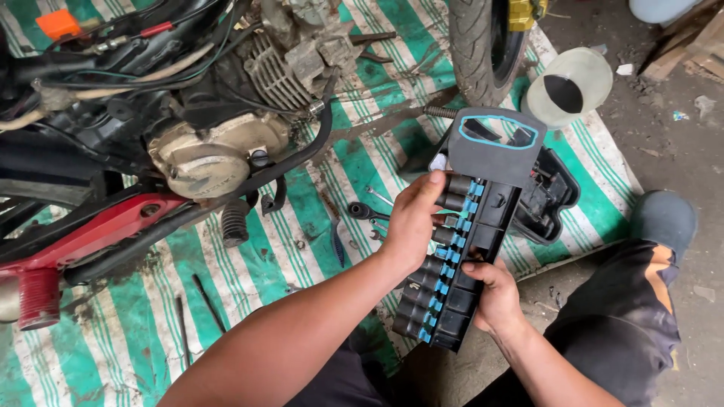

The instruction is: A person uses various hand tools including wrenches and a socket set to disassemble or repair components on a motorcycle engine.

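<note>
I hold a black socket holder [483, 218] with blue clips and a row of dark sockets [434, 275] along its left side. My left hand [413, 218] grips its left edge, fingers resting on the upper sockets near the top. My right hand [494, 294] supports the holder from the lower right, thumb on its face. A flat dark lid [494, 147] with a blue outline sits at the holder's top end.
A motorcycle engine [219, 147] with red frame parts lies at left on a green and white striped tarp [249, 264]. A tyre [483, 45], a clear plastic funnel [569, 87], a black tool case [550, 200] and loose tools [369, 215] are around. My knee [641, 301] is at right.
</note>
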